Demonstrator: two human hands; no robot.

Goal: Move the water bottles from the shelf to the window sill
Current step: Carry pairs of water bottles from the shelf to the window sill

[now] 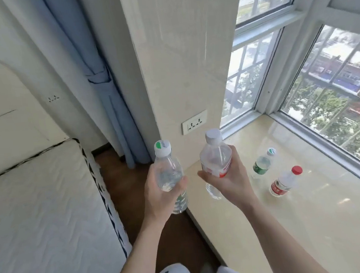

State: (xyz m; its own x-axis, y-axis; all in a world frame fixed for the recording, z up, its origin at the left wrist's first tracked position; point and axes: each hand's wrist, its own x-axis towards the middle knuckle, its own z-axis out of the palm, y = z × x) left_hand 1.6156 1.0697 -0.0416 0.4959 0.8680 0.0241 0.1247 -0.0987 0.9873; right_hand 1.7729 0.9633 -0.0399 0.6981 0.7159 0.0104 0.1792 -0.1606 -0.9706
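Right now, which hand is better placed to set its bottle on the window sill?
The right hand, probably: its red-labelled bottle hangs over the window sill, while the left hand holds its green-capped bottle short of the sill's edge, above the floor.

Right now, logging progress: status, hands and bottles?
Left hand grips green-label bottle; right hand grips red-label bottle. Red-cap bottle, second green-label bottle stand on sill. No obstruction seen.

A blue curtain [103,88] hangs between mattress [45,217] and daylit window [337,97].
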